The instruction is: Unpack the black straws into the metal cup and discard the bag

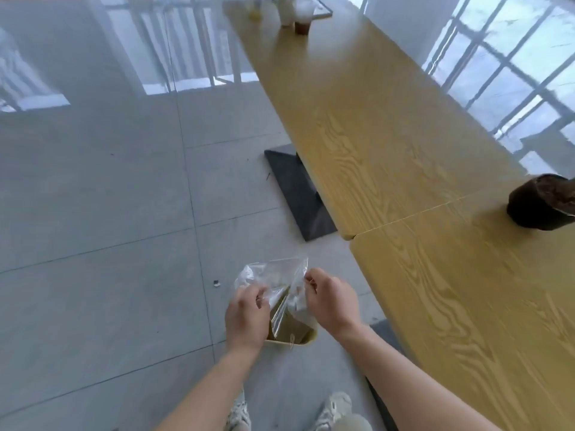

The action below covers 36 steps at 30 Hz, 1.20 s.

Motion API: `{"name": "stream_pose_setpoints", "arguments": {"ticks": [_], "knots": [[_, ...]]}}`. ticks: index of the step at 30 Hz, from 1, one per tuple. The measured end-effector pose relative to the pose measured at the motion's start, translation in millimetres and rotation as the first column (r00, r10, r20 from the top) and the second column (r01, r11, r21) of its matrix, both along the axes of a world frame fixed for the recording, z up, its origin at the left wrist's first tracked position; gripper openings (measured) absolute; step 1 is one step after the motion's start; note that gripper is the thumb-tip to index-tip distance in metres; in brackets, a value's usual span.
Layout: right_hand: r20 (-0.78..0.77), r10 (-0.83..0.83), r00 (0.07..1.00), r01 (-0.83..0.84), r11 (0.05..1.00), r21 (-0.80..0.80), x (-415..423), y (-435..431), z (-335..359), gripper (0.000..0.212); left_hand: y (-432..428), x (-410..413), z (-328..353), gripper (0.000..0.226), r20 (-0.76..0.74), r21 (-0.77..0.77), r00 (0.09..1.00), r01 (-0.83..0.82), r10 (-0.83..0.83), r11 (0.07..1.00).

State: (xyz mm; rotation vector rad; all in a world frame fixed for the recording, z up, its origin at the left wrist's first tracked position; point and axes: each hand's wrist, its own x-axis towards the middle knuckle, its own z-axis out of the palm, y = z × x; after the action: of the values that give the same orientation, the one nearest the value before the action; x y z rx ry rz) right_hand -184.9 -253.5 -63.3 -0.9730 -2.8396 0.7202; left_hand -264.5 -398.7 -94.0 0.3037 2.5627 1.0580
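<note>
A crumpled clear plastic bag (277, 279) is held between both my hands over the floor, low in the middle of the view. My left hand (245, 315) pinches its left side and my right hand (331, 301) pinches its right side. Right under the bag stands a small yellow bin (303, 337), open at the top, partly hidden by my hands. At the right edge, on the table, stands a dark cup (543, 202) packed with black straws. I see no straws inside the bag.
A long wooden table (389, 144) runs along the right, with its dark base plate (298, 191) on the tiled floor. Several drink cups (300, 17) stand at its far end. My shoes (334, 409) show at the bottom.
</note>
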Motion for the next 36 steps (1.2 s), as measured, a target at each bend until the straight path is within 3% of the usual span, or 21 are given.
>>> {"name": "stream_pose_setpoints", "arguments": {"ticks": [7,11,15,22,28,33,36], "knots": [[0.197,0.073,0.978,-0.078,0.997,0.016,-17,6,-132,0.028,12,-19,-124,0.036,-0.006,-0.205,0.969,0.24,-0.246,0.949],[0.26,0.098,0.96,-0.092,0.995,-0.038,-25,20,-219,0.016,31,-24,-205,0.032,-0.003,-0.285,0.947,0.307,-0.321,0.908],[0.306,0.15,0.94,-0.133,0.988,-0.076,-25,31,-302,0.02,39,-28,-285,0.02,0.036,-0.317,0.918,0.386,-0.396,0.866],[0.46,0.277,0.844,-0.268,0.959,-0.087,-39,35,-418,0.01,38,-31,-406,0.014,0.077,-0.487,0.841,0.5,-0.536,0.716],[0.493,0.345,0.798,-0.33,0.936,-0.12,-39,29,-474,0.006,38,-33,-454,0.026,0.198,-0.594,0.787,0.571,-0.584,0.567],[0.569,0.305,0.763,-0.289,0.95,-0.122,-37,23,-494,0.035,38,-29,-460,0.033,0.367,-0.679,0.738,0.628,-0.566,0.379],[0.56,0.272,0.783,-0.308,0.951,-0.031,-34,17,-482,0.033,34,-30,-444,0.033,0.334,-0.709,0.718,0.618,-0.611,0.338]]}}
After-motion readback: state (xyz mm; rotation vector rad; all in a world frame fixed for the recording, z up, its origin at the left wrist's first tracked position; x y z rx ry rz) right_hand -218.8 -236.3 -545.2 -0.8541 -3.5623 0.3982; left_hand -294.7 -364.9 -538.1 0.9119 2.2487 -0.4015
